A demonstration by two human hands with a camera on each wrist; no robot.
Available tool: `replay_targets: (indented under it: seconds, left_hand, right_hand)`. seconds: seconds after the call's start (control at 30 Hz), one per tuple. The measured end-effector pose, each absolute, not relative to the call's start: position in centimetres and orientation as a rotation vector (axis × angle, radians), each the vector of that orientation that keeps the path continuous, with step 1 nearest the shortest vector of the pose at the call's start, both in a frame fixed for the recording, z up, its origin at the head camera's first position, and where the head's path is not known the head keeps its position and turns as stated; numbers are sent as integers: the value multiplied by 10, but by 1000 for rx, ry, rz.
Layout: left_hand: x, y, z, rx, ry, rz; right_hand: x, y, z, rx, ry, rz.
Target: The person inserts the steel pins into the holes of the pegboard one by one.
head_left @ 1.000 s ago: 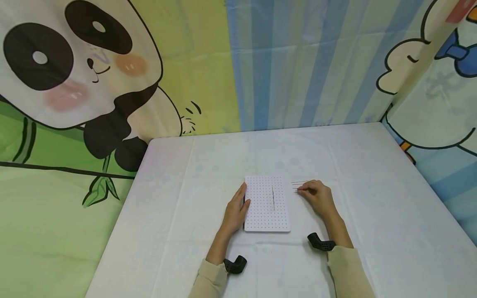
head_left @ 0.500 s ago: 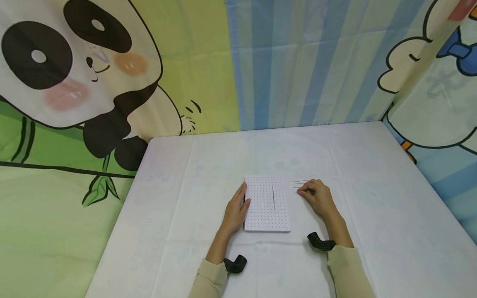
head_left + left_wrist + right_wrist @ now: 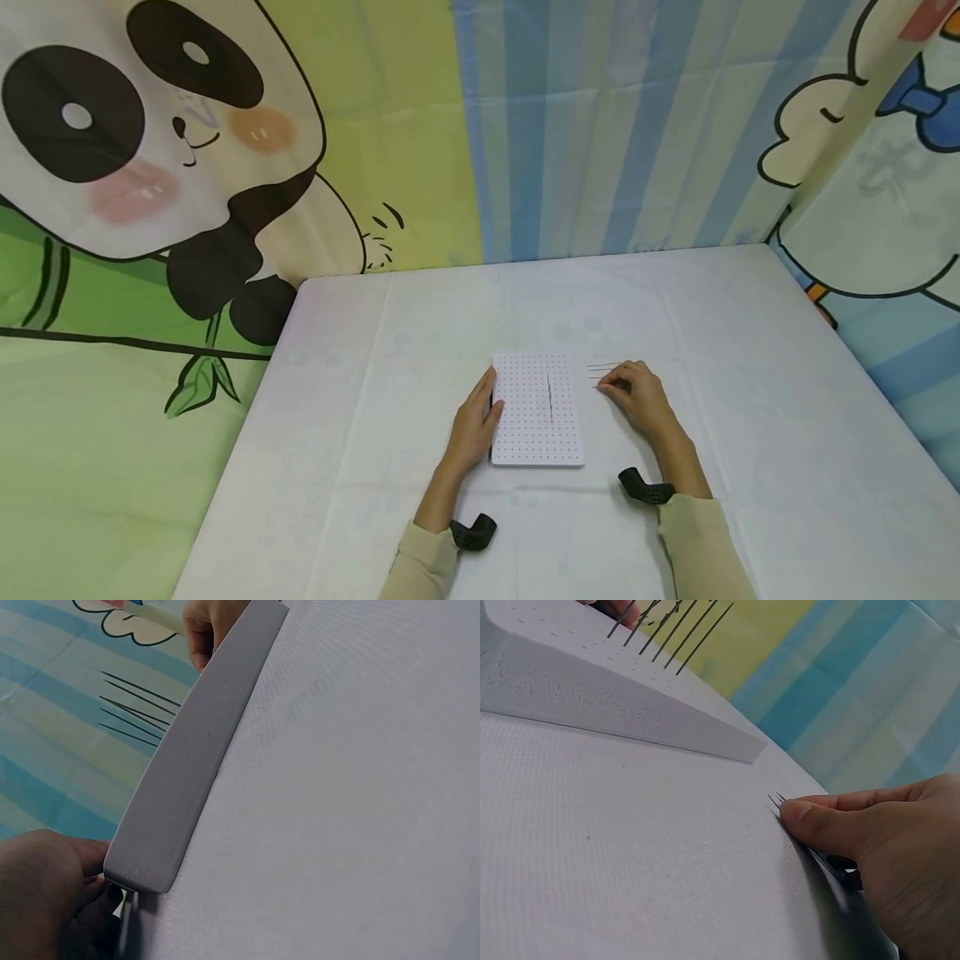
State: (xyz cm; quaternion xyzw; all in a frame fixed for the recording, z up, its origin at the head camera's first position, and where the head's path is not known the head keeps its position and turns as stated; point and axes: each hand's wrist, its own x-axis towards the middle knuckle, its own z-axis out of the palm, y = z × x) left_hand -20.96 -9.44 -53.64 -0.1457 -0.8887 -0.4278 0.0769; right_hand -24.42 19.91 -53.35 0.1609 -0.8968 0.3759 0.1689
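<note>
A white pegboard [image 3: 525,433] full of small holes lies on the table. Several thin dark needles [image 3: 697,634] stand upright in one row of it. Along the board's left edge rests my left hand [image 3: 470,429], fingers straight against the side and thumb at the top edge. To the right of the board, my right hand [image 3: 643,398] pinches low at the tabletop between thumb and forefinger. Fine dark needle tips [image 3: 773,799] stick out from that pinch in the right wrist view; their other ends are hidden by the hand. More loose needles [image 3: 602,370] lie just beyond these fingertips.
A white cloth covers the table [image 3: 420,333]. Behind it hangs a printed curtain [image 3: 585,125] with a panda and blue stripes. Each wrist carries a black camera mount, such as the left mount [image 3: 474,532] near the table's front.
My right fingertips have shifted slightly, and the dark tip that stuck out beyond them shows less in the head view. My left hand and the board stay still.
</note>
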Motion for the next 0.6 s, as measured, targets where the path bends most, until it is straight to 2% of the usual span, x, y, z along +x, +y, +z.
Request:
replay_targets:
  seconds: [0.6]
  left_hand:
    - [-207, -94, -534, -446, -2663, -1294]
  right_hand:
    - [-243, 198, -534, 448, -2558, 1049]
